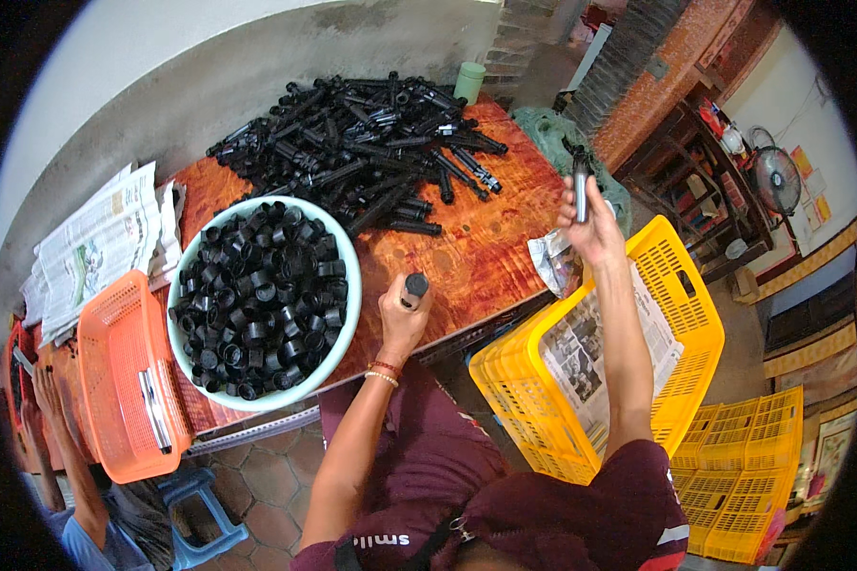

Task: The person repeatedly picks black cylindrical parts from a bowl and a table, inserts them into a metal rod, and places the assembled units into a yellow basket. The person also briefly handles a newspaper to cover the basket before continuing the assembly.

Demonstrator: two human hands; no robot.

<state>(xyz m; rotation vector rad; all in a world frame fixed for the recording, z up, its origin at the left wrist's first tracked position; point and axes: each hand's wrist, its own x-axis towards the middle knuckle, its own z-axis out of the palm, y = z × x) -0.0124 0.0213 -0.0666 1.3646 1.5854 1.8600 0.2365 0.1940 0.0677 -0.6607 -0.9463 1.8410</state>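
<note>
A short black cap (pixel 416 285) with a ring-shaped open top sits upright in the left hand (pixel 402 319), pinched at the fingertips just beside the bowl's (pixel 350 314) right rim, above the table edge. A slim black tube (pixel 581 190) with a paler grey middle band stands nearly vertical in the right hand (pixel 592 228), gripped at its lower end, well right of the bowl and raised over the table's far right corner.

Glossy reddish wood grain gleams on the table (pixel 486 257). At nine o'clock, a perforated orange plastic basket (pixel 114 371) and matt newspapers (pixel 95 243); centre, dull black plastic caps (pixel 262 300) in a smooth pale basin (pixel 348 314).
</note>
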